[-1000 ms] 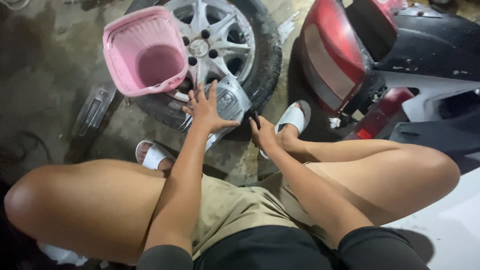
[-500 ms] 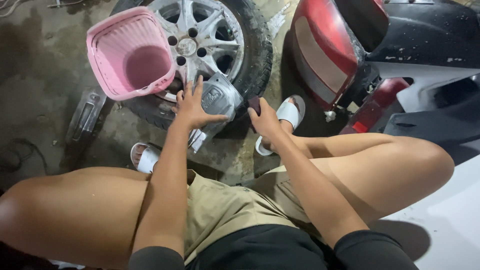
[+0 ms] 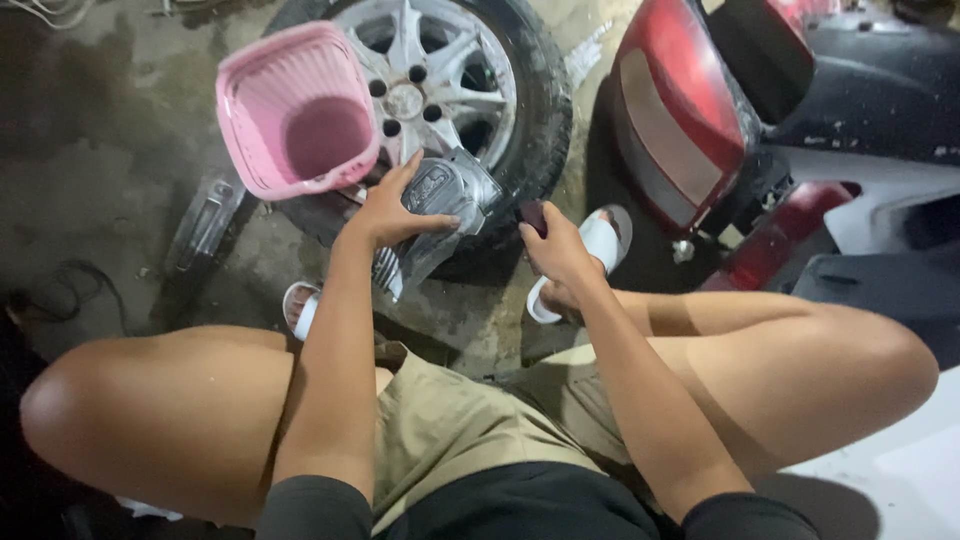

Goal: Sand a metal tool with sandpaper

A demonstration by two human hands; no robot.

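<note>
Stained, damp-looking concrete floor (image 3: 90,150) fills the left of the view, dark in patches, with a black cable (image 3: 60,290) curling near the edge and a dull metal part (image 3: 205,225) lying flat just beside the wheel. Next comes a pink plastic basket (image 3: 295,105), tipped on its side so its open mouth faces the camera, leaning against a car wheel (image 3: 460,90) that lies flat on the floor, its silver alloy spokes and lug holes showing inside a black tyre.

Against the near edge of that tyre sits a grey, clear-lensed lamp housing (image 3: 440,205), slanted down toward the floor. The left hand (image 3: 390,210) lies spread over its upper face, fingers open and pressing rather than curled around it. It looks like a stiff moulded shell, fairly light, with a smooth lens that may be slippery and could crack or scratch if it knocks the rim; the ribbed lower body and outer edges seem the safer places to grip, not the lens.

To the right, the right hand (image 3: 555,250) is closed around a small dark object (image 3: 533,215) held just beside the housing; what that object is cannot be told. White sandals (image 3: 590,255) rest on the concrete beneath the bent knees.

Further right stands a red tail-lamp unit (image 3: 675,130) and dark bodywork panels (image 3: 870,90), crowded close, with a white panel (image 3: 890,460) at the bottom corner.
</note>
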